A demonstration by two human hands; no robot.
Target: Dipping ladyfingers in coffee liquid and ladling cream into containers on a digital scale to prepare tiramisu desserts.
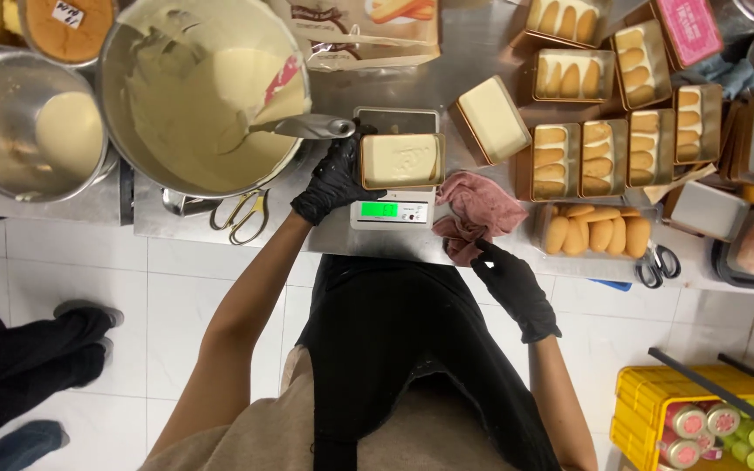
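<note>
While the left hand [335, 179] grasps the short left end of the cream-filled box [401, 160] on the scale [391, 209], the box looks heavy and its top soft, so only the stiff walls are safe. The right hand [515, 288] hangs free, fingers loose, near the pink cloth [479, 209].

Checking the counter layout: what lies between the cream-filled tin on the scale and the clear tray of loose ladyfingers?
In the head view, a crumpled pink cloth lies between the tin and the tray.
</note>
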